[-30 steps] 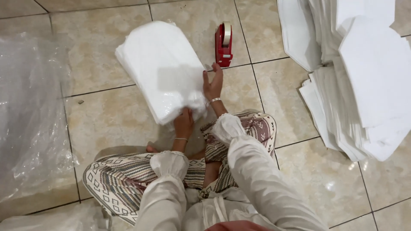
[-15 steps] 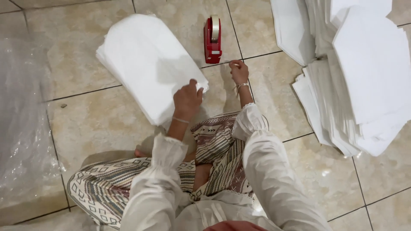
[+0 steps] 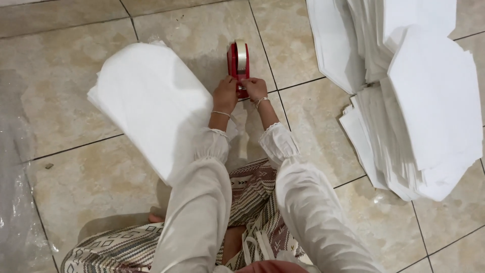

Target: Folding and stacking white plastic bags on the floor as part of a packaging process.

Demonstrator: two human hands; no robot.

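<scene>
A red tape dispenser with a roll of clear tape stands on the tiled floor ahead of me. My left hand holds its near left side and my right hand pinches its near end, fingers closed on it. A thick white stack of sheets lies flat on the floor just left of my left forearm. I sit cross-legged in white sleeves and patterned trousers.
A large fanned pile of white sheets covers the floor at the right. Crumpled clear plastic lies along the left edge. Beige floor tiles with dark grout lines surround me.
Both hands left the white stack and reached forward onto the red tape dispenser. The stack now lies flat at the left instead of being held.
</scene>
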